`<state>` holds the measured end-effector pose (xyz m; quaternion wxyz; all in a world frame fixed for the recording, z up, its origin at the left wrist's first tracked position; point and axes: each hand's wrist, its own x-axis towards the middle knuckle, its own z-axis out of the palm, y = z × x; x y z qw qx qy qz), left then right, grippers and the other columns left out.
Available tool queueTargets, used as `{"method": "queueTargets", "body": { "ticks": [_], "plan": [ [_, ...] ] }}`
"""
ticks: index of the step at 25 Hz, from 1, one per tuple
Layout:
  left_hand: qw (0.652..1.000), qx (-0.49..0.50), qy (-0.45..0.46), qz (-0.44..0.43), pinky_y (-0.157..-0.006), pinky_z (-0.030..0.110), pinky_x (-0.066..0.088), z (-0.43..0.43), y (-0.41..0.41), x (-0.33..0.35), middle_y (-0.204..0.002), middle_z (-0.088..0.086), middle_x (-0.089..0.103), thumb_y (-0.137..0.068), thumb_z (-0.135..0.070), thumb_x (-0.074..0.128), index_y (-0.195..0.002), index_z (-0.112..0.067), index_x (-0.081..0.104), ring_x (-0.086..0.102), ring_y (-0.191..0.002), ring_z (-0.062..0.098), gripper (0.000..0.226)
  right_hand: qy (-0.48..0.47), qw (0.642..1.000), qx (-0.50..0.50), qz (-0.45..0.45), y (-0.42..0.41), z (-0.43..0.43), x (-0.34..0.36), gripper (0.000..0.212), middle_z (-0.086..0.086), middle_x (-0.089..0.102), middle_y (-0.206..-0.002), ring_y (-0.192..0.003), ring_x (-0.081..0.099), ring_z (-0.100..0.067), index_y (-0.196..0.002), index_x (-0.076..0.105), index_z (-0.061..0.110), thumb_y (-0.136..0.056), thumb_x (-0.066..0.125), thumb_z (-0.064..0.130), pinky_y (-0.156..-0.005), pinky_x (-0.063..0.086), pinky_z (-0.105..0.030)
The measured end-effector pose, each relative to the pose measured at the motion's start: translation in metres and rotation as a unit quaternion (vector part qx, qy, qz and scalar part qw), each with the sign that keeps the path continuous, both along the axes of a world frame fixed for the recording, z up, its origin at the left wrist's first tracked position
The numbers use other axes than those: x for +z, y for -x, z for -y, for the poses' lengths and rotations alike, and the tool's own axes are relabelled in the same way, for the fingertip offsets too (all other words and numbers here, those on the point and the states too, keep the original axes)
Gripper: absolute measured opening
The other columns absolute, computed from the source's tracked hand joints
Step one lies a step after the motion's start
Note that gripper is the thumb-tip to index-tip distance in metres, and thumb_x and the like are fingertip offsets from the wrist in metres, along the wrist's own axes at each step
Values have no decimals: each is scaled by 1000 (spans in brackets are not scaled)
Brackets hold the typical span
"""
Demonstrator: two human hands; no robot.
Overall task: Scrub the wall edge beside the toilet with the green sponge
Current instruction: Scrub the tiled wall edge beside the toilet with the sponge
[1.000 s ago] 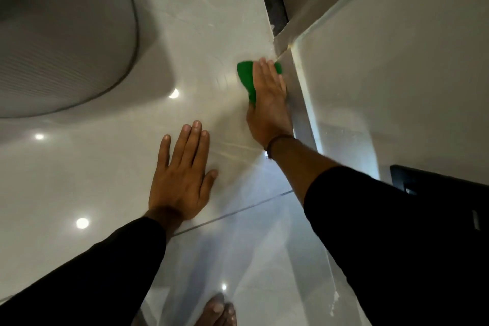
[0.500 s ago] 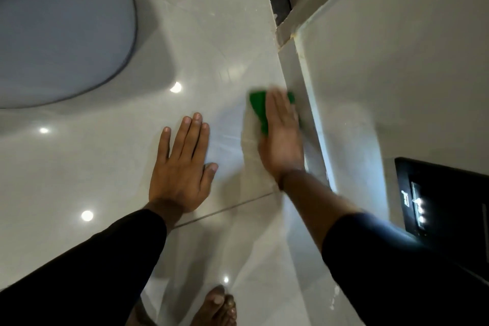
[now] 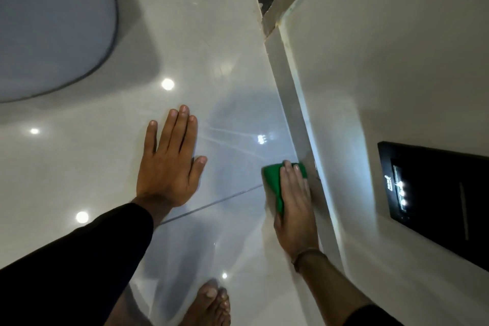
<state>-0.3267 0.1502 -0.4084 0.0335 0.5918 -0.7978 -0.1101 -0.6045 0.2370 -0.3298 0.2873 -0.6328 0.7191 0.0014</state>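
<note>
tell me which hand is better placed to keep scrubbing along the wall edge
The right hand. It presses the green sponge flat against the wall edge. The left hand lies open on the floor tile, apart from the edge, seemingly as a brace.

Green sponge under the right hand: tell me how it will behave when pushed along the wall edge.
The green sponge probably flexes; it looks thin and flattened beneath the right hand. It likely glides easily, since the floor tile is glossy. Probably light: a flat palm alone moves it.

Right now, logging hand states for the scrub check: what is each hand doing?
Left hand: open, flat on the glossy pale floor tile, holding nothing.
Right hand: pressed flat on the green sponge.
</note>
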Motion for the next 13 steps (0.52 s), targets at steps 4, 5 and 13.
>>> {"method": "queueTargets", "body": {
  "ticks": [4, 5, 13],
  "plan": [
    [1000, -5, 1, 3, -139, 58, 3, -1, -2, -3, -186, 18, 10, -108, -47, 33, -176, -6, 12, 7, -174, 33, 82, 9, 1000, -5, -1, -21, 50, -8, 81, -7, 15, -173, -160, 5, -22, -163, 16, 9, -89, 45, -6, -129, 13, -52],
    [1000, -8, 4, 7, -140, 58, 4, -1, -3, -4, -187, 17, 8, -108, -49, 31, -177, -7, 11, 6, -174, 33, 82, 24, 1000, -10, 6, -29, 78, -13, 78, -8, 17, -172, -160, 7, -23, -162, 18, 9, -90, 42, -8, -130, 12, -51],
    [1000, -4, 0, 3, -140, 58, 2, -1, -3, -4, -187, 17, 7, -109, -49, 27, -177, -7, 9, 4, -174, 33, 82, 19, 1000, -12, 2, -6, 11, -11, 86, -4, 15, -173, -160, 4, -20, -163, 15, 11, -89, 55, -9, -127, 19, -55]
  ]
}}
